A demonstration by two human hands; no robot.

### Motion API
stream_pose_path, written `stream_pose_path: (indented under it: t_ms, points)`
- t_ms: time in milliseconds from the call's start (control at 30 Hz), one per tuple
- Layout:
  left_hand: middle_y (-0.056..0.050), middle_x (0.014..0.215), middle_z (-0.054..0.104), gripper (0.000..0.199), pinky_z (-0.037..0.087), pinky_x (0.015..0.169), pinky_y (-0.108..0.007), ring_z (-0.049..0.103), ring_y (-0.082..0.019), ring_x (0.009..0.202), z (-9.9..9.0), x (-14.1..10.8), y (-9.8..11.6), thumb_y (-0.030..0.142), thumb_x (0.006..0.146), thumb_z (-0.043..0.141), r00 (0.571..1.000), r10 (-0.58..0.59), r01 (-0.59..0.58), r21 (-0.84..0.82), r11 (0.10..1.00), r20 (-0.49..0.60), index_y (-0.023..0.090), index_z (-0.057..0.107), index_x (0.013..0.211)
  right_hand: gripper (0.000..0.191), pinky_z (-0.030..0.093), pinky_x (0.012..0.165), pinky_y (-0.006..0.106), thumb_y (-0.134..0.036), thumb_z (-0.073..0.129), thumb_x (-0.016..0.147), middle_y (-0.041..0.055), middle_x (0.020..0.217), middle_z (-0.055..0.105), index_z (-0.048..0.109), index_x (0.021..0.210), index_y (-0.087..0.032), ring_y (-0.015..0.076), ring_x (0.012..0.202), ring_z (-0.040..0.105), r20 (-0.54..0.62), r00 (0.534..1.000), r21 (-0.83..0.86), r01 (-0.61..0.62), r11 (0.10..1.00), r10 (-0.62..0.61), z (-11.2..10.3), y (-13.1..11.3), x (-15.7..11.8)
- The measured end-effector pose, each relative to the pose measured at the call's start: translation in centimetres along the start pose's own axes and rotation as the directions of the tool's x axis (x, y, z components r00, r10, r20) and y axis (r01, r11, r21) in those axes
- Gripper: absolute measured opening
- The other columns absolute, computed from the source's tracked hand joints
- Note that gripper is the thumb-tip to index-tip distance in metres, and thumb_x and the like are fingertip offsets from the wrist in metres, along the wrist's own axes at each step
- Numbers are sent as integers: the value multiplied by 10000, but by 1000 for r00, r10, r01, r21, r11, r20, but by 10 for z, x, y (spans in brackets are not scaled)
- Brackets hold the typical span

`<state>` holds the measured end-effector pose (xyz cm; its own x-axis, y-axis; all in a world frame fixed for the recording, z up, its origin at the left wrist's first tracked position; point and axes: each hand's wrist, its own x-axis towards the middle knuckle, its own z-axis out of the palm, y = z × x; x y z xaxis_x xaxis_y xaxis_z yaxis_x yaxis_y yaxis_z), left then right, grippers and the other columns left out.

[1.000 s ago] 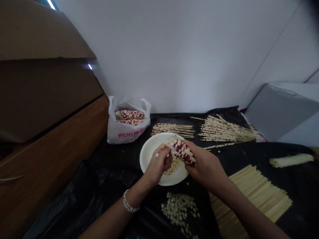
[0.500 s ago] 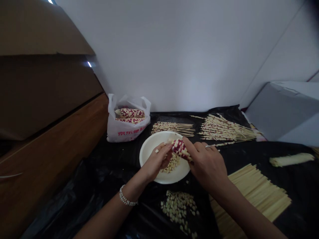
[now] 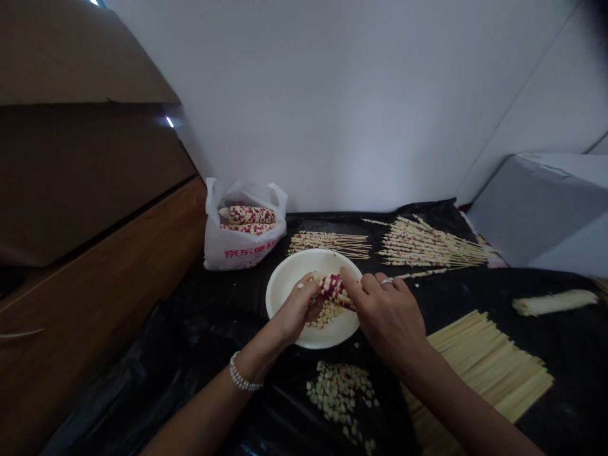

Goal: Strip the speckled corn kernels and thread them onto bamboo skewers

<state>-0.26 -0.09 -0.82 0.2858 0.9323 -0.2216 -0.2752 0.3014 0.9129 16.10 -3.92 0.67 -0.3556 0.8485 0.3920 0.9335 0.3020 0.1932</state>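
Observation:
A corn cob [image 3: 335, 289] with purple and cream kernels is held over a white bowl [image 3: 280, 288]. My left hand [image 3: 300, 305] is closed on the cob's left end, and a pale kernel sticks to the back of its thumb. My right hand [image 3: 386, 310], with a ring on one finger, wraps the cob's right end, its thumb lying along the top. Loose kernels [image 3: 327, 315] lie in the bowl beneath the cob. The fingers on the cob's underside are hidden.
Behind the bowl stand a white plastic bag [image 3: 240, 250] of corn cobs and kernel-threaded skewers [image 3: 422, 244]. Bare sticks [image 3: 494, 361] lie at right, near a stripped cob [image 3: 555, 303]. A kernel pile [image 3: 339, 389] lies in front on black plastic sheeting [image 3: 199, 361].
My right hand and the cob have shifted slightly left and down. My left hand has moved a little left and still grips the cob.

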Motion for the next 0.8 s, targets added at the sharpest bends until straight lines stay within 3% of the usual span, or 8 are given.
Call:
stream_pose_path:
  t_ms: [200, 367, 433, 500, 633, 800]
  points:
    - [80, 559, 383, 179, 185, 431, -198, 297, -61, 456, 1, 2, -9, 299, 727, 604, 997, 53, -51, 44, 998, -57, 198, 465, 776, 483, 334, 700, 371, -92, 583, 847, 100, 857, 672, 545, 1321, -177, 263, 780, 577, 45, 999, 71, -18, 997, 15, 5, -2, 0]
    - [72, 559, 426, 105, 217, 425, -199, 324, -71, 459, 3, 1, -15, 207, 693, 550, 972, 201, -178, 173, 969, -123, 202, 488, 777, 523, 367, 686, 318, -117, 584, 754, 64, 886, 697, 534, 1269, -197, 230, 789, 612, 128, 991, 353, -89, 931, 46, 8, 10, 1]
    - [85, 529, 393, 118, 193, 416, -193, 286, -64, 433, 3, 1, -13, 185, 675, 523, 982, 169, -157, 130, 979, -88, 206, 472, 779, 507, 369, 679, 309, -132, 566, 749, 61, 895, 700, 534, 1251, -201, 226, 792, 621, 121, 992, 407, -85, 909, 38, 9, 14, 1]
    - [94, 509, 370, 155, 148, 407, -188, 230, -50, 405, 1, 1, -9, 170, 642, 510, 998, 66, -66, 15, 998, -5, 204, 461, 786, 487, 366, 676, 307, -134, 554, 751, 65, 891, 699, 540, 1234, -197, 229, 796, 626, 107, 993, 407, -86, 909, 47, 10, 17, 2]
    - [42, 623, 499, 193, 117, 406, -183, 255, -30, 414, -2, 1, 2, 209, 664, 560, 985, -91, 114, -156, 981, 146, 177, 497, 844, 473, 354, 671, 312, -132, 562, 772, 65, 867, 690, 543, 1240, -193, 237, 798, 622, 115, 989, 303, -127, 945, 96, 7, 16, 3]
    - [74, 550, 423, 204, 158, 427, -211, 244, -33, 409, 3, -1, 2, 350, 824, 599, 995, -6, 10, -37, 999, 97, 181, 486, 825, 492, 342, 692, 347, -135, 599, 801, 62, 853, 674, 539, 1287, -190, 256, 808, 619, 93, 989, 147, -125, 981, 112, 3, 12, 3]
